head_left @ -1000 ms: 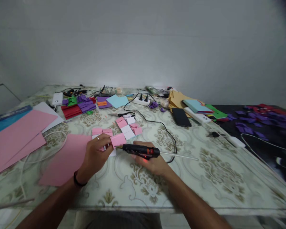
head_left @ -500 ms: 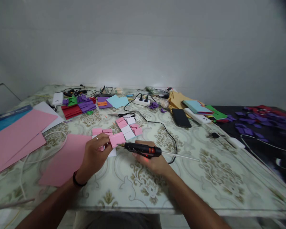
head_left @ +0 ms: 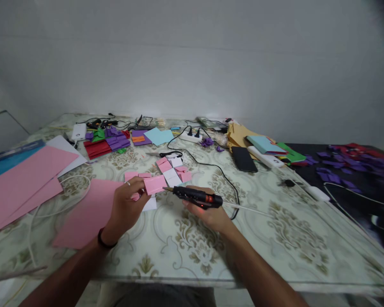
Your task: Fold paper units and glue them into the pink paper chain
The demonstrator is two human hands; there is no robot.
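My left hand (head_left: 128, 207) pinches a small folded pink paper piece (head_left: 155, 185) by its left edge, raised over the table. In my right hand (head_left: 208, 215) lies a black glue gun (head_left: 196, 196) with a small red light and a clear glue stick (head_left: 246, 208) sticking out of its back. The gun's nozzle points left and meets the pink piece's right edge, or comes very near it. Just behind are pink and white folded squares (head_left: 172, 176) joined in a checker pattern. More such pieces (head_left: 149, 204) lie partly hidden under my left hand.
Pink sheets (head_left: 92, 213) lie at the left. Scissors (head_left: 166, 154) and a white power strip (head_left: 191, 136) with a black cord sit behind the squares. A black phone (head_left: 244, 159) is at the right. Folded red and purple papers (head_left: 97, 149) lie at the back left.
The glue gun has moved slightly right and up, its nozzle going from the pink piece's lower left to its right edge. The pink piece has shifted a little left and up.
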